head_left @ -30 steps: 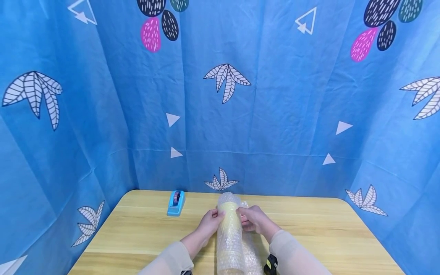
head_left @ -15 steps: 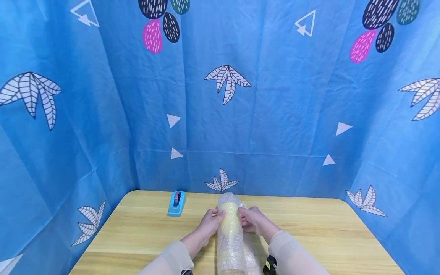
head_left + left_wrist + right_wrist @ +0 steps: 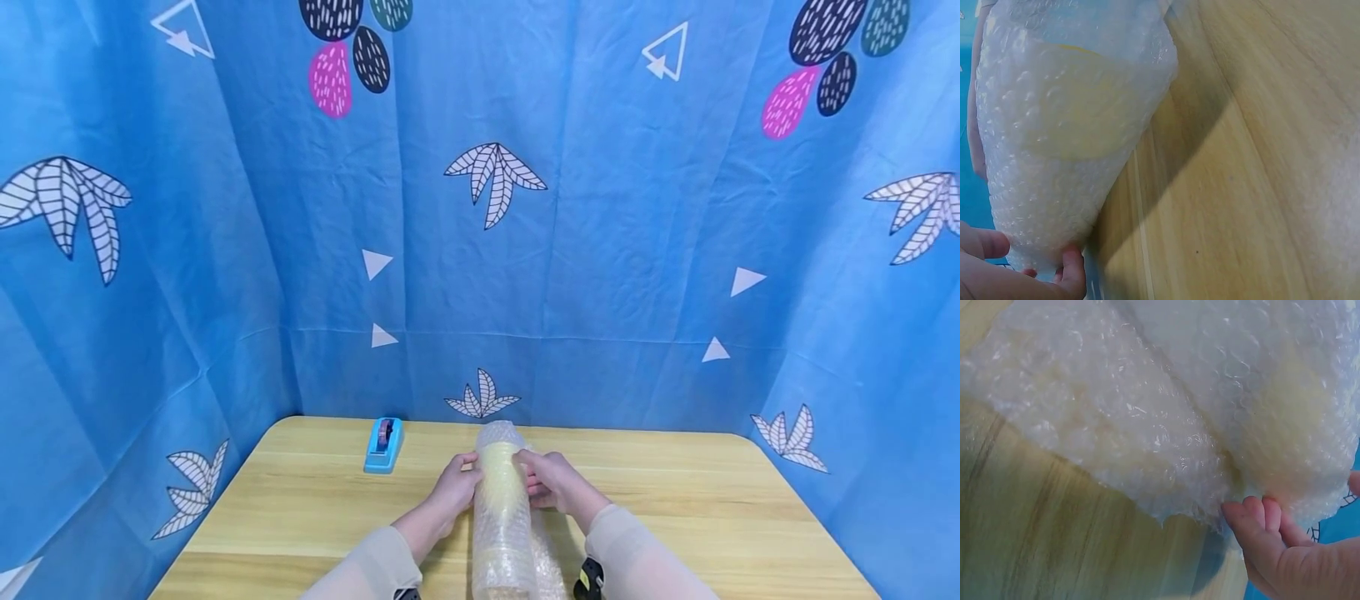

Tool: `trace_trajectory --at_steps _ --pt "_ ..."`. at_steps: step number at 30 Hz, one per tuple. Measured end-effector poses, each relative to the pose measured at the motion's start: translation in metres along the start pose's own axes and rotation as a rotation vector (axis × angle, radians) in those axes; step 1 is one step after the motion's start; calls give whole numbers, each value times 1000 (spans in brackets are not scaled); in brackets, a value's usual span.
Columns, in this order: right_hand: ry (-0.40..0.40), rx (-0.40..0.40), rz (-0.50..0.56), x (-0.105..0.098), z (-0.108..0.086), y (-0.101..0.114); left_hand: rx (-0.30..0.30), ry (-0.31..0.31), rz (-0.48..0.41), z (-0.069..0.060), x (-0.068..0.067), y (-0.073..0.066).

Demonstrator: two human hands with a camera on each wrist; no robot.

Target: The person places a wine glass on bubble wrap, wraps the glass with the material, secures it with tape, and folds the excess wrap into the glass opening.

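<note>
A long roll of bubble wrap (image 3: pixel 501 533) lies lengthwise on the table, wound round something pale yellow whose kind I cannot tell. My left hand (image 3: pixel 454 490) holds its left side towards the far end, thumb on the near face and fingers round the edge. In the left wrist view the left hand (image 3: pixel 1029 269) shows at the narrow end of the wrap. My right hand (image 3: pixel 558 483) grips the right side at the same height. In the right wrist view the curled fingers of the right hand (image 3: pixel 1291 550) touch the wrap beside a loose bubble-wrap flap (image 3: pixel 1104 419).
A light blue tape dispenser (image 3: pixel 383 446) stands at the back left of the wooden table (image 3: pixel 675 500). Behind the table hangs a blue patterned cloth (image 3: pixel 600 250), which also closes off both sides.
My left thumb has slid a little left, off the top of the roll. The flap's far end at the right shows less than before. My right hand stays nearly still.
</note>
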State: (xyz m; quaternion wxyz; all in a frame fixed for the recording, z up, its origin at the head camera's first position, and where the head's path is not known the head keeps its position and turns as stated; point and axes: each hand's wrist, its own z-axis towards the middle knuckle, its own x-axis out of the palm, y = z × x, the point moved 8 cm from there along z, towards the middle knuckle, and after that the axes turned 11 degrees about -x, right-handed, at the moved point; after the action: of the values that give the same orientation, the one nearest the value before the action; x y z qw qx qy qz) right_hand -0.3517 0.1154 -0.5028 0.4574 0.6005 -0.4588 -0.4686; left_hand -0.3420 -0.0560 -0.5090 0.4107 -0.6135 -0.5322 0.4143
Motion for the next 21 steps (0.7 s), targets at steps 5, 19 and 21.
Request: trace_trajectory --at_steps 5,19,21 --pt "9 -1 -23 0 0 1 -5 5 9 1 1 0" --pt "-18 18 -6 -4 -1 -1 3 7 -22 1 2 -2" --pt "-17 21 6 -4 -1 -2 2 10 -28 1 2 -2"
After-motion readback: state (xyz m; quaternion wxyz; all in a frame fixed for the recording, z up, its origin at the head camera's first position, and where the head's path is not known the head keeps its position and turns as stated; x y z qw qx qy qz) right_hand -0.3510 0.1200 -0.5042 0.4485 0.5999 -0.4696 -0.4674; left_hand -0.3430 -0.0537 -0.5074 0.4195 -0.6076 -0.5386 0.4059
